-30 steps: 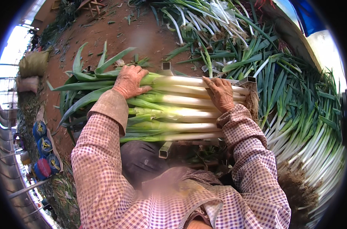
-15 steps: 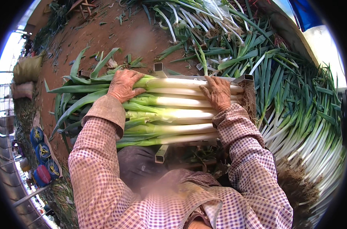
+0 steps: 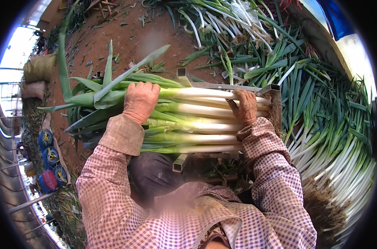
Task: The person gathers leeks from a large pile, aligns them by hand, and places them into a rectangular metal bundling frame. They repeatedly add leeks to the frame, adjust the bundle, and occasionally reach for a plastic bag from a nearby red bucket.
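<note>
A row of thick green onions [image 3: 205, 109] lies crosswise before me on a metal frame [image 3: 179, 162] of square tubing, white shafts and roots to the right, green leaves to the left. My left hand [image 3: 141, 101] is closed around the green part of the farthest stalks. Some long leaves [image 3: 109, 89] beyond it stick up and bend. Near the root end, my right hand [image 3: 244, 107] is curled over the far white shafts, thumb and fingers gripping them. The brown roots [image 3: 275, 116] sit against the frame's right end.
A large heap of green onions [image 3: 333, 145] spreads along the right, with more loose ones [image 3: 221, 25] at the far side. Blue twine rolls [image 3: 51, 159] stand at the left, near stuffed sacks [image 3: 39, 68]. Leaf scraps litter the brown ground [image 3: 126, 29].
My left hand has gone from spread fingers to a closed grip on the greens. Several leaves have swung upward. My right hand stays near the root end, its fingers more curled.
</note>
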`<state>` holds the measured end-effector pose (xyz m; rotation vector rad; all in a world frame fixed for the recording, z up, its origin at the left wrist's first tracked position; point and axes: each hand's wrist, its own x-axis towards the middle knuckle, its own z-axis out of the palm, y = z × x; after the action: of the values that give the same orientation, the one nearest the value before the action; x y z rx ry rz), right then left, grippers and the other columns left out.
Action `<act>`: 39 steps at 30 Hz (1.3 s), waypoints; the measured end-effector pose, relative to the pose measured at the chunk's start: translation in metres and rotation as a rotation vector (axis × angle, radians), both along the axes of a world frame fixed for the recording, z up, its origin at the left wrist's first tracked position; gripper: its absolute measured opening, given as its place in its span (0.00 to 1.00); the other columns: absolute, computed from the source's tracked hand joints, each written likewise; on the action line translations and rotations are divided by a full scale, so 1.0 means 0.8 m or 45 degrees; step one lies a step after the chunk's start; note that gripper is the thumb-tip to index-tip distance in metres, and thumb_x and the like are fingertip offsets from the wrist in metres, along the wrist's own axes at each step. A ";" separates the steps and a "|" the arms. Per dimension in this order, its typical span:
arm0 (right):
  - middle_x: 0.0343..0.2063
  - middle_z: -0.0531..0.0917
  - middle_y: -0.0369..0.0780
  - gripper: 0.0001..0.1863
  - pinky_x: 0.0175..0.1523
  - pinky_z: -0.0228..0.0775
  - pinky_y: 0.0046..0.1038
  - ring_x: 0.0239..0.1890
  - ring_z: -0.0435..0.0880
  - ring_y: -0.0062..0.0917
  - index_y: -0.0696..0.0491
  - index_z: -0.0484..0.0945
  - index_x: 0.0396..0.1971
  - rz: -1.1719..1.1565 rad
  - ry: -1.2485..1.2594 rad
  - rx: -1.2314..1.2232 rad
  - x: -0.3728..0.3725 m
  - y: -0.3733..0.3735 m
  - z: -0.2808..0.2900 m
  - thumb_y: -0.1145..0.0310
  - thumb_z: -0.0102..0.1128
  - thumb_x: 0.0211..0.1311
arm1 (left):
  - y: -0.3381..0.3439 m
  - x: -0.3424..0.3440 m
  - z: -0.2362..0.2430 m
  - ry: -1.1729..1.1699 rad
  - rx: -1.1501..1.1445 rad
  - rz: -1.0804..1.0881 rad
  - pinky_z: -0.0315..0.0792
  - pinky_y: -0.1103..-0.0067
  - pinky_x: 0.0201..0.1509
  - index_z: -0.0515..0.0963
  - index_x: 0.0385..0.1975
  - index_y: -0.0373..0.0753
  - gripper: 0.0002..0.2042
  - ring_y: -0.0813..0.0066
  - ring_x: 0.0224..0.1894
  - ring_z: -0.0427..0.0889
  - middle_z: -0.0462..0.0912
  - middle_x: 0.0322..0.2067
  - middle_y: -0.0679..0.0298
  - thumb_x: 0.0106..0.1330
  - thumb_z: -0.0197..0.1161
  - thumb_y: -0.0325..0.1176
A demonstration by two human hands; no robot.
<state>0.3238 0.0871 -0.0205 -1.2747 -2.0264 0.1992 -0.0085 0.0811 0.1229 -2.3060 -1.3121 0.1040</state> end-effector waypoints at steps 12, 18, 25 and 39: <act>0.33 0.80 0.41 0.21 0.47 0.66 0.36 0.37 0.79 0.36 0.54 0.75 0.41 0.097 -0.015 -0.043 -0.007 -0.005 0.047 0.57 0.66 0.52 | -0.024 -0.003 0.016 -0.207 0.265 -0.096 0.70 0.75 0.35 0.77 0.30 0.44 0.06 0.73 0.29 0.77 0.76 0.25 0.70 0.50 0.59 0.30; 0.32 0.80 0.51 0.23 0.39 0.71 0.39 0.35 0.80 0.43 0.56 0.76 0.44 0.653 0.133 -0.629 -0.104 -0.022 0.204 0.50 0.52 0.64 | -0.088 -0.016 0.071 -0.224 0.575 -0.004 0.66 0.69 0.49 0.79 0.34 0.47 0.06 0.73 0.42 0.76 0.79 0.37 0.72 0.57 0.64 0.32; 0.17 0.75 0.46 0.19 0.24 0.69 0.37 0.19 0.77 0.40 0.54 0.74 0.38 0.801 0.230 -0.347 -0.151 -0.047 0.247 0.52 0.56 0.62 | -0.113 0.006 0.093 -0.240 0.514 0.169 0.65 0.69 0.49 0.75 0.48 0.48 0.16 0.72 0.49 0.73 0.76 0.43 0.68 0.58 0.59 0.31; 0.26 0.76 0.38 0.16 0.37 0.67 0.36 0.31 0.77 0.34 0.44 0.75 0.44 0.286 -0.169 -0.083 -0.050 -0.048 0.126 0.57 0.61 0.57 | -0.035 -0.050 0.036 -0.164 -0.242 -0.128 0.67 0.68 0.37 0.75 0.45 0.45 0.25 0.63 0.33 0.76 0.74 0.28 0.63 0.41 0.71 0.35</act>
<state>0.2842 0.0487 0.0799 -1.1234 -2.2944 0.2942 -0.0486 0.0528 0.1517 -2.5729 -1.2939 0.0496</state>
